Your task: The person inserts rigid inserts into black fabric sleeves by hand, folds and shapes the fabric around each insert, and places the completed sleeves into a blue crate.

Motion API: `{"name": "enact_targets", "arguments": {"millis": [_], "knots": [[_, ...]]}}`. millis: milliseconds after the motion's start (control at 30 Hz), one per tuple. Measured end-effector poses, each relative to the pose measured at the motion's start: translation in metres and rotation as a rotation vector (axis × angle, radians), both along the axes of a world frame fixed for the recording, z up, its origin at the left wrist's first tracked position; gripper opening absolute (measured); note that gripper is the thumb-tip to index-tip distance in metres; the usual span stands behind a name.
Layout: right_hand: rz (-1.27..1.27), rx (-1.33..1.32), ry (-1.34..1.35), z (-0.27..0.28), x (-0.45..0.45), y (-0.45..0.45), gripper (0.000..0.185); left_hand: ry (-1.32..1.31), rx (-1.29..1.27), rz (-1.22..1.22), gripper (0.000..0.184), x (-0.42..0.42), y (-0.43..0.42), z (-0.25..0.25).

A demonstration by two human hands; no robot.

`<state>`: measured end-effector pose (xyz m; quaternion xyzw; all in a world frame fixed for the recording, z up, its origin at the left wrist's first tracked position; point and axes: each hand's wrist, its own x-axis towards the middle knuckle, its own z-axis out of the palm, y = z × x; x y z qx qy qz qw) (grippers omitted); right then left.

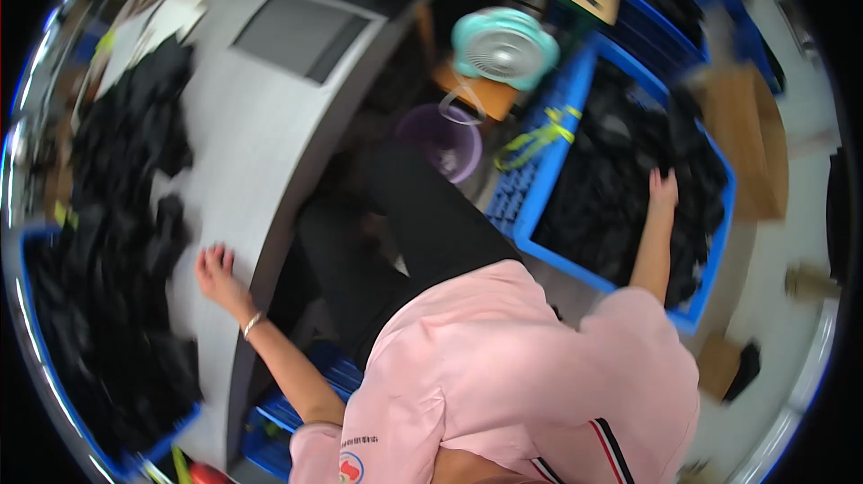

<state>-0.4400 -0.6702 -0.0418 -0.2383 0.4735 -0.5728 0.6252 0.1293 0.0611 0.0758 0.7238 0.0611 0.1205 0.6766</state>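
Observation:
My left hand (217, 275), with a bracelet at the wrist, is over the grey table (243, 142) near its edge. Its fingers are loosely curled and a little apart, with nothing visible in them. To its left lies a big heap of black cloth (126, 178). On my other side, my right hand (663, 189) reaches into a blue crate (538, 214) full of black cloth pieces. The fingers there are closed on a piece of black cloth (685, 129), which bunches up beyond the hand. Motion blurs its outline.
A dark grey panel (301, 35) lies on the table. Ahead are a turquoise fan (505, 45) on an orange-brown seat and a purple bucket (463, 138). Yellow-green straps (539, 141) hang on the crate. A cardboard box (746, 142) stands beyond it. Another blue bin (36, 304) is at far left.

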Motion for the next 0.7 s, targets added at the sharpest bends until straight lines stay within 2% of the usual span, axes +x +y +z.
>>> {"name": "enact_targets", "arguments": {"millis": [33,67,100,167,233,333,400,433,500,567,633,700], "knots": [[-0.099,0.187,0.025,-0.006,0.016,0.001,0.049,0.005,0.025,0.030,0.033,-0.003,-0.003,0.002],[-0.093,0.278,0.198,0.008,0.056,0.030,0.049,-0.009,0.002,0.033,0.033,-0.001,-0.001,-0.003],[-0.011,0.208,0.275,-0.003,0.077,0.049,0.054,-0.006,-0.007,0.059,0.031,-0.001,-0.004,-0.001],[0.027,0.202,0.438,-0.008,0.142,0.090,0.044,0.029,0.018,0.083,0.028,-0.003,-0.012,0.007],[0.115,0.016,0.657,-0.022,0.197,0.126,0.045,0.022,0.139,0.067,0.023,0.002,-0.012,0.004],[0.400,-0.561,0.925,-0.005,0.272,0.199,0.039,0.085,0.226,0.003,0.019,0.015,-0.022,0.020],[0.661,-0.757,0.866,0.036,0.313,0.259,0.035,-0.065,0.244,-0.014,0.020,0.039,-0.029,0.018],[0.763,-0.749,0.827,0.052,0.327,0.285,0.034,-0.072,0.326,-0.004,0.023,0.052,-0.033,0.025],[0.912,-0.744,0.742,0.068,0.347,0.329,0.031,-0.257,0.581,0.122,0.031,0.082,-0.041,0.036],[1.018,-0.689,0.638,0.079,0.356,0.360,0.028,-0.466,0.669,0.196,0.039,0.116,-0.049,0.047],[1.108,-0.609,0.529,0.083,0.357,0.381,0.025,-0.566,0.670,0.225,0.045,0.147,-0.056,0.061],[1.190,-0.580,0.517,0.089,0.355,0.392,0.020,-0.526,0.635,0.315,0.043,0.190,-0.054,0.049]]}}
